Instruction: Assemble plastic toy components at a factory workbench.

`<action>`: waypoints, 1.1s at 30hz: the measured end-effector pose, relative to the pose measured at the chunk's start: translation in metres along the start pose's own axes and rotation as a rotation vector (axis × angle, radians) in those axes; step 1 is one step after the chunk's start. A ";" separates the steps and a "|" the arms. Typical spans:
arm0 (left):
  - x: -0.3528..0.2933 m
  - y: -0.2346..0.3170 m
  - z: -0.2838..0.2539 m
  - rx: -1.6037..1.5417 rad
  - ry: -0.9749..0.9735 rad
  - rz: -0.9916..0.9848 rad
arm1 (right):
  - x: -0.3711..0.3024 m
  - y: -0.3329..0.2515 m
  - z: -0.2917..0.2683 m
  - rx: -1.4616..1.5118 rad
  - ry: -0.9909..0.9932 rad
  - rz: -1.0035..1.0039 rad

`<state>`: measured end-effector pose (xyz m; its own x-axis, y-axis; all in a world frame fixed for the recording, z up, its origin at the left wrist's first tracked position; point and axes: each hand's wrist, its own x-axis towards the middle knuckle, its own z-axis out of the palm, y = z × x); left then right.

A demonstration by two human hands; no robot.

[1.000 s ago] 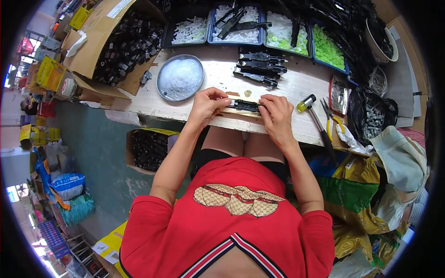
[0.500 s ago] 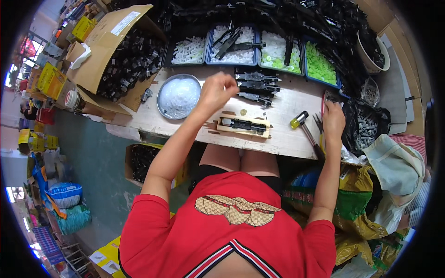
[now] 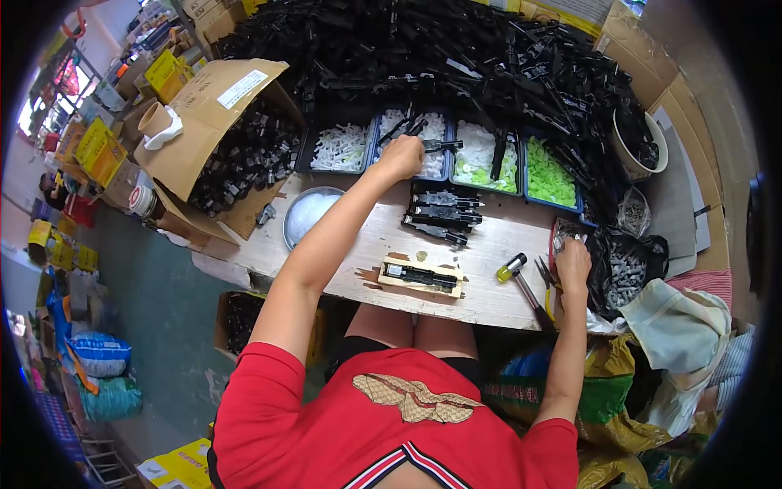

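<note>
Well left of the left hand, the box is matt cardboard; under that hand, the bin looks like smooth plastic. Nearer the body, the holder is pale, matt wood. Right of the right hand, the bag is crinkled, glossy plastic.

Blue sack, teal bundle, pale cloth

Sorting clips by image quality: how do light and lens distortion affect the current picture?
Head view, middle: worktop brightly lit, its front edge bowed by the fisheye; head view, far left: background washed out in patches; head view, top: the pile of black parts is dark, pieces merging; head view, hands: fine detail at the left hand and right hand is too small to read.
</note>
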<state>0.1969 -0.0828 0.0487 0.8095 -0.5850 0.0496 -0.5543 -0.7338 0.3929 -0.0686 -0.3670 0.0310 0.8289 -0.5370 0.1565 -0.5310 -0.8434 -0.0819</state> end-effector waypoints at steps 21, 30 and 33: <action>-0.131 0.030 -0.014 -1.757 -0.039 -0.179 | -0.023 -0.014 -0.001 1.165 -0.084 0.123; -0.186 0.048 0.013 -1.678 -0.198 -0.210 | -0.061 -0.153 -0.032 1.556 -0.530 -0.226; -0.192 0.046 0.015 -1.689 -0.197 -0.190 | -0.067 -0.169 -0.031 1.606 -0.615 -0.249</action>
<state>0.0132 -0.0096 0.0437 0.7286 -0.6651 -0.1635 0.4495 0.2842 0.8468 -0.0397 -0.1880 0.0651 0.9998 -0.0080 -0.0184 -0.0172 0.1309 -0.9912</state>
